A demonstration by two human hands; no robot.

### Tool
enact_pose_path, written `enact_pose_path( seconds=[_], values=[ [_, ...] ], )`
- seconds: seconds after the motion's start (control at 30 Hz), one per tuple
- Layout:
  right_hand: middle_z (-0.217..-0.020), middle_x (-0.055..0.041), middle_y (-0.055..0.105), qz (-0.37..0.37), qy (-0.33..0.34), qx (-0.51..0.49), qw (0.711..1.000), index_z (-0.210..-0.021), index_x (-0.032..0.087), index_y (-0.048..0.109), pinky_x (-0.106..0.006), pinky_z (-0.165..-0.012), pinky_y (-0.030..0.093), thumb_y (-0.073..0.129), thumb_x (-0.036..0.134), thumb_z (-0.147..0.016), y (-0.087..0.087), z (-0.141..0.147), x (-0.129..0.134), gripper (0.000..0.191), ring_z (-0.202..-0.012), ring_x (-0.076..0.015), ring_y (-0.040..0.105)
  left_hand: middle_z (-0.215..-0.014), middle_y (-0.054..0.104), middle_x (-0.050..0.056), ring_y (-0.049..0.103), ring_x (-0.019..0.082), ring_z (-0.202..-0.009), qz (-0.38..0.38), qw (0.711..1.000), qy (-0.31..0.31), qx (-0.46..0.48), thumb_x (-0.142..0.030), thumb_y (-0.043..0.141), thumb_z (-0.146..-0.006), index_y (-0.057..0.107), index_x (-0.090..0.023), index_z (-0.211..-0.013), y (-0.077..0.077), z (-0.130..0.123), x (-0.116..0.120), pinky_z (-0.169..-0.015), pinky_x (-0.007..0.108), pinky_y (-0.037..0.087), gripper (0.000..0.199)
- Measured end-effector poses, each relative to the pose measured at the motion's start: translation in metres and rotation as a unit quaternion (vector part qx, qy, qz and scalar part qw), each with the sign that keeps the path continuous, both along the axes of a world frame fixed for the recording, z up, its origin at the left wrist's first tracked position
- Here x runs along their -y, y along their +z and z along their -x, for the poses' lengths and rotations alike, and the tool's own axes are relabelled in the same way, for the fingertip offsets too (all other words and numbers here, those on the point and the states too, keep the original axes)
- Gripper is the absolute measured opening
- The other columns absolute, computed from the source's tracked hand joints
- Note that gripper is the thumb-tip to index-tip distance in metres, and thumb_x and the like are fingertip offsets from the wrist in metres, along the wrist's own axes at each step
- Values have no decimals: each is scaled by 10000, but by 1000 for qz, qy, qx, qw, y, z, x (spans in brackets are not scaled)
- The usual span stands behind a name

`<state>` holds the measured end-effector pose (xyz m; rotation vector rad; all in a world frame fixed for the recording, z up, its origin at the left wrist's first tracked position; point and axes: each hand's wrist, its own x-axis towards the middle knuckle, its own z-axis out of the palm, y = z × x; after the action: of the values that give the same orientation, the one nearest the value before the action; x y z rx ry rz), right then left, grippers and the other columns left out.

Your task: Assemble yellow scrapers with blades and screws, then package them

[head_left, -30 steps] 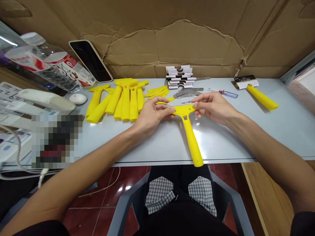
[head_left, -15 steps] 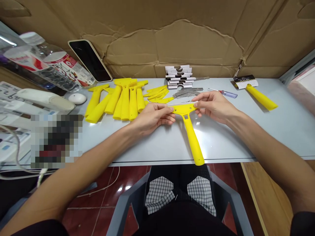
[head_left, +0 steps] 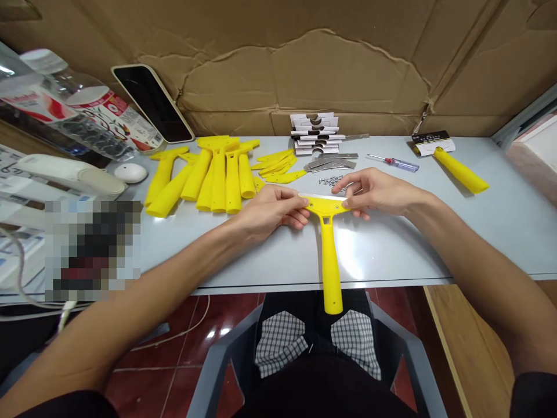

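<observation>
Between my two hands is a yellow scraper (head_left: 331, 261), its wide head across the top and its handle pointing down past the table's front edge. A thin metal blade (head_left: 319, 196) shows along the head's upper edge. My left hand (head_left: 282, 208) pinches the left end of the head, and my right hand (head_left: 365, 194) pinches the right end. Small screws (head_left: 333, 180) lie in a pile just behind the head. Further back are loose metal blades (head_left: 333, 162) and thin yellow plates (head_left: 278, 165).
Several yellow handles (head_left: 220, 180) lie left of centre. Stacked white cards (head_left: 317, 136), a screwdriver (head_left: 400, 164) and a carded yellow scraper (head_left: 461, 169) are at the back. A phone (head_left: 152, 104), bottles (head_left: 108, 116) and a white mouse (head_left: 130, 172) stand at the left.
The held scraper has tilted so its handle points straighter down and slightly nearer me. The blade's edge and the screw pile now show more clearly. Both hands keep their pinch.
</observation>
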<state>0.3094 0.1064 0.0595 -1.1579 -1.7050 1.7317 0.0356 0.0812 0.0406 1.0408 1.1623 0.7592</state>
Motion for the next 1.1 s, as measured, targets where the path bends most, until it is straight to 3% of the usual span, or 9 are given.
enact_pose_path(
  seconds=[0.13, 0.27, 0.37, 0.47, 0.63, 0.83, 1.1],
  values=[
    [-644, -16, 724, -14, 25, 42, 999, -1114, 178, 829, -313, -430, 462, 983, 316, -794, 2, -3, -1, 380, -455, -146, 574, -781, 817, 179, 712, 175, -572, -7, 1000, -12, -16, -260, 928, -836, 823, -133, -724, 0, 0, 1, -555, 308, 622, 199],
    [-695, -61, 715, -114, -83, 94, 985, -1016, 173, 843, -357, -509, 472, 947, 315, -872, 4, -13, -9, 227, -528, -175, 584, -787, 813, 185, 734, 196, -607, -5, 1000, -9, -21, -260, 915, -860, 816, -138, -728, -1, 1, 0, -601, 349, 652, 205],
    [-729, -59, 710, -293, -155, 198, 922, -919, 196, 844, -415, -733, 532, 857, 187, -898, -2, -26, -20, 26, -669, -217, 633, -781, 809, 184, 743, 208, -618, -5, 1000, -9, -25, -275, 926, -865, 814, -141, -727, -2, 2, 0, -626, 372, 673, 223],
    [-765, -64, 743, -388, -122, 299, 863, -914, 201, 855, -474, -896, 527, 784, 134, -887, -10, -34, -28, 102, -781, -269, 682, -778, 810, 176, 737, 197, -606, -3, 1000, -6, -27, -267, 913, -880, 822, -137, -735, -1, 1, 0, -610, 352, 672, 215],
    [-810, -64, 771, -401, -38, 319, 858, -931, 212, 873, -439, -880, 518, 740, 141, -910, -11, -26, -25, 151, -727, -233, 665, -780, 814, 180, 728, 185, -591, -1, 1000, -7, -19, -274, 929, -860, 823, -132, -730, 0, 0, 1, -597, 330, 656, 220],
    [-854, -60, 755, -420, -12, 279, 863, -945, 217, 887, -384, -825, 485, 738, 130, -884, -13, -15, -17, 183, -758, -216, 647, -757, 807, 174, 711, 179, -563, -8, 1000, -5, -18, -286, 947, -852, 823, -129, -724, 1, -2, 2, -591, 335, 655, 238],
    [-899, -81, 742, -448, 6, 280, 849, -949, 192, 891, -385, -764, 478, 701, 146, -916, -20, -14, -18, 199, -754, -211, 631, -708, 798, 123, 717, 132, -532, 27, 999, 11, -45, -115, 801, -942, 786, -95, -727, 15, -8, 6, -560, 237, 631, 216]
  ],
)
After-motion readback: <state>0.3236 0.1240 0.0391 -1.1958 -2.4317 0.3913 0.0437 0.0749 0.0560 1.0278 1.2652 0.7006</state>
